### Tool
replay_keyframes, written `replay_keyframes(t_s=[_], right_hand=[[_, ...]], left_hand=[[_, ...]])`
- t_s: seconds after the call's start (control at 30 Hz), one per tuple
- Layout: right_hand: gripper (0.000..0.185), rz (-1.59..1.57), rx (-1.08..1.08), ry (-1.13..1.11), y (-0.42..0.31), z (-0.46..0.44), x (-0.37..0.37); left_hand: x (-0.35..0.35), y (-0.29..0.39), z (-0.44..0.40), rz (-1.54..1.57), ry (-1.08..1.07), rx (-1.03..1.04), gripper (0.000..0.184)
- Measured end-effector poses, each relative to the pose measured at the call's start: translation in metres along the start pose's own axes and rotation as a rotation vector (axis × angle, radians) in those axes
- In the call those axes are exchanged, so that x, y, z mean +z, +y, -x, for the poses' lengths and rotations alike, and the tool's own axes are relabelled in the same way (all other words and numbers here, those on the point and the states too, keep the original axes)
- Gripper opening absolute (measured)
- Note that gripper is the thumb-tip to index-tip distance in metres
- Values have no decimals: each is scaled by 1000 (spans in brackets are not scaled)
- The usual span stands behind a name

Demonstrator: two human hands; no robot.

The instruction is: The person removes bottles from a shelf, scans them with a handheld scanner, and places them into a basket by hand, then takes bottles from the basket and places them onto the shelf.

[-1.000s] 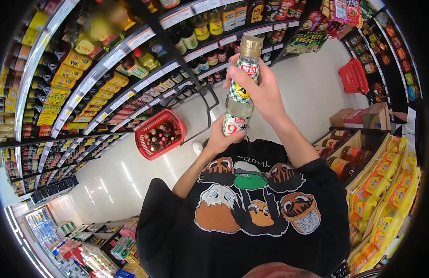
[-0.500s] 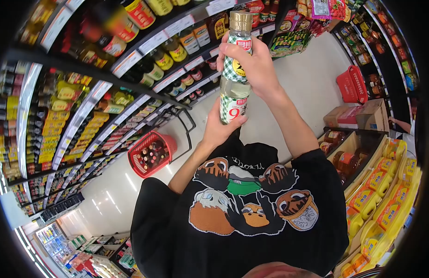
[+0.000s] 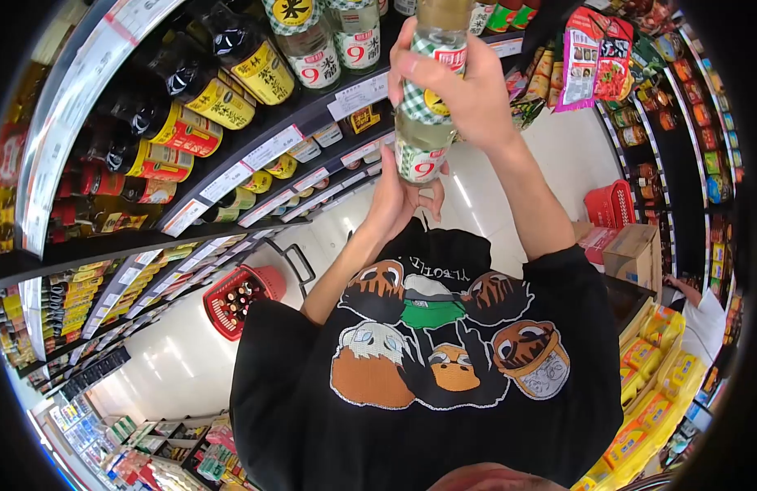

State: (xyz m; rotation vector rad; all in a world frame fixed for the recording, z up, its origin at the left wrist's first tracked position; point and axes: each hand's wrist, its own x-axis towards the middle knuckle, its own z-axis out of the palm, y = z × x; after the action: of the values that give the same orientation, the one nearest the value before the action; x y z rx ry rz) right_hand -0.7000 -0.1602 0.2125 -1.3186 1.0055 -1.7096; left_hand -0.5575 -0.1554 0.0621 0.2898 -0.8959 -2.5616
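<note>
A clear vinegar bottle (image 3: 423, 147) with green-checked labels and a red "9" stands nearly upright before the shelf, its top cut off by the frame edge. Wrapped round its upper body is my right hand (image 3: 476, 94), thumb across the front. My left hand (image 3: 397, 200) is at the base, fingers loosely curled beside and under it. Matching vinegar bottles (image 3: 311, 61) stand on the shelf to the left, above a price-tag strip (image 3: 358, 96).
Dark sauce bottles (image 3: 202, 98) fill the shelf at left. A red basket (image 3: 235, 299) holding several bottles is on the floor. Pink snack packs (image 3: 595, 61) hang at upper right. Cardboard boxes (image 3: 632, 254) and yellow packs (image 3: 652, 393) stand at right, near another person's arm (image 3: 685, 288).
The bottle and both hands are nearer the upper shelf, with the cap now out of frame. My left fingers have loosened at the base. The view has shifted closer to the shelf.
</note>
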Motion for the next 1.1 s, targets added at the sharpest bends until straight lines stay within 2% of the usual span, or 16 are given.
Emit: replay_keyframes(t_s=[0.13, 0.2, 0.23, 0.27, 0.33, 0.37, 0.4, 0.47, 0.5, 0.53, 0.6, 0.63, 0.7, 0.83, 1.1], right_hand=[[29, 142, -44, 5, 4, -22, -26], [34, 424, -17, -1, -1, -29, -34], [40, 419, 124, -25, -11, -33, -37], [40, 415, 127, -30, -17, -37, -38], [44, 692, -23, 4, -27, -43, -40], [52, 717, -43, 12, -29, -46, -42], [52, 711, -43, 4, -31, -47, -44], [60, 1110, -186, 18, -36, -44, -48], [68, 1210, -189, 53, -33, -43, -48], [68, 1202, -192, 45, -38, -43, -48], [71, 1037, 267, -15, -52, -45, -45], [71, 1033, 267, -21, -50, -46, -47], [69, 901, 25, 20, -47, -48, -52], [65, 784, 57, 47, -53, -53, -55], [64, 934, -53, -59, -46, -62, -67]], left_hand=[[-2, 7, -32, -48, 3, 25, 84], [-4, 10, -44, -60, 20, 23, 83], [-4, 12, -49, -63, 38, 39, 81], [-3, 13, -54, -61, 44, 41, 81], [-3, 13, -62, -100, 110, 107, 79], [-2, 14, -66, -100, 117, 112, 79], [0, 14, -70, -101, 117, 149, 79], [3, 12, -77, -101, 126, 194, 78], [4, 10, -80, -93, 153, 224, 78], [5, 9, -84, -87, 178, 253, 78], [6, 8, -90, -118, 219, 292, 78], [7, 7, -92, -147, 252, 322, 78], [13, 12, -94, -201, 277, 336, 80], [25, 29, -101, -310, 349, 295, 85], [39, 32, -91, -356, 385, 217, 86]])
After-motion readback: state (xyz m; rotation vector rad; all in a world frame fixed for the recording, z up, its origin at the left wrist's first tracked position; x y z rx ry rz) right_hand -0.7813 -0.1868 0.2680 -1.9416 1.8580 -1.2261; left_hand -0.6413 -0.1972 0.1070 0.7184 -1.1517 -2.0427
